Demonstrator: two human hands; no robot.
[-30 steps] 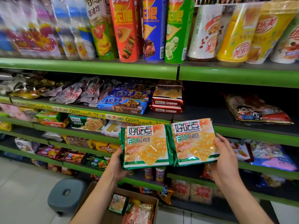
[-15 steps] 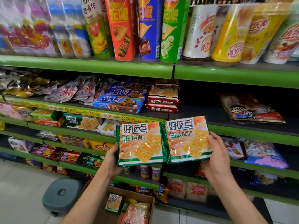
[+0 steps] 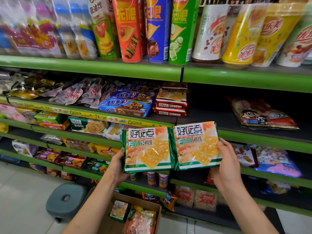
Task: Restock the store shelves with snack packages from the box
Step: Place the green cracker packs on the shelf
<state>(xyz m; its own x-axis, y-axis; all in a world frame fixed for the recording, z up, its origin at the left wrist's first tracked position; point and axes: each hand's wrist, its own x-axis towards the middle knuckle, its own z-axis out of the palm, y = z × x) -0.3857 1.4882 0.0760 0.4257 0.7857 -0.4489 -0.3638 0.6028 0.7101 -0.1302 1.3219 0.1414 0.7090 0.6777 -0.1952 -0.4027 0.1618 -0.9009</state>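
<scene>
left hand: fingers curled behind left biscuit pack, gripping its left edge | right hand: fingers wrapped round right biscuit pack at its right edge | packs: side by side, touching, between hands | box: below left hand, on floor

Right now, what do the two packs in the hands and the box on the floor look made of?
Left pack and right pack: glossy plastic film, seemingly with metallic green edges; they show glare and crimped seams. Box: plain brown matte cardboard, judging by its flaps.
</scene>
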